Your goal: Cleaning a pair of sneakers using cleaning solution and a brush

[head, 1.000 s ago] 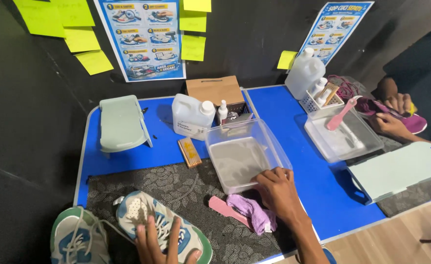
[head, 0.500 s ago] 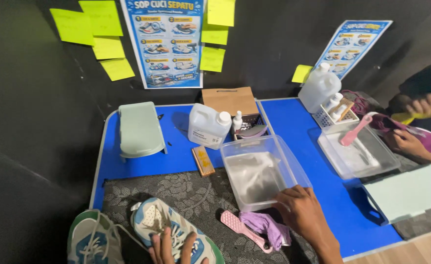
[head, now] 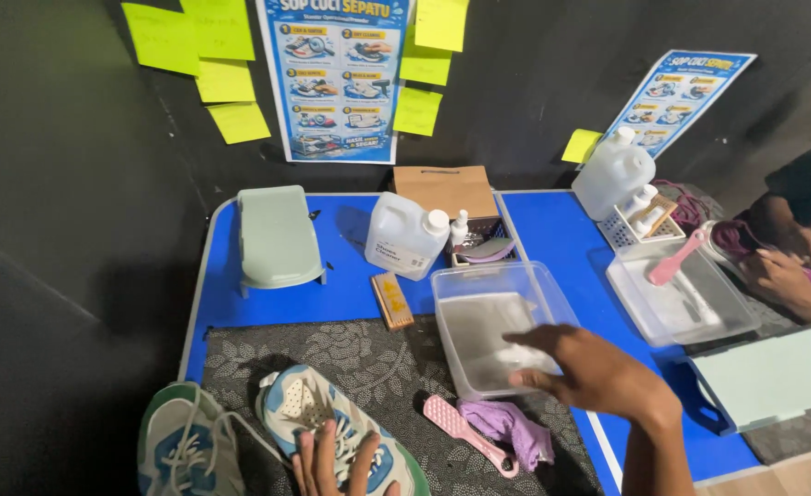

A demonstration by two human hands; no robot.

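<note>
The right hand [head: 598,372] hovered over the near right corner of the clear plastic tub [head: 479,312], fingers loosely spread and gripping nothing. The tub sat at the middle of the blue table [head: 350,303], its near edge resting on the patterned grey mat [head: 368,358]. Just near of the tub lay a pink brush [head: 465,434] beside a crumpled purple cloth [head: 508,427]. At the near left, the left hand [head: 336,464] lay with fingers open and flat on a white, blue and green sneaker [head: 332,427]; a 2nd sneaker [head: 189,450] lay to its left. Farther back stood a white jug [head: 405,234] and a pale green stand [head: 278,237].
</note>
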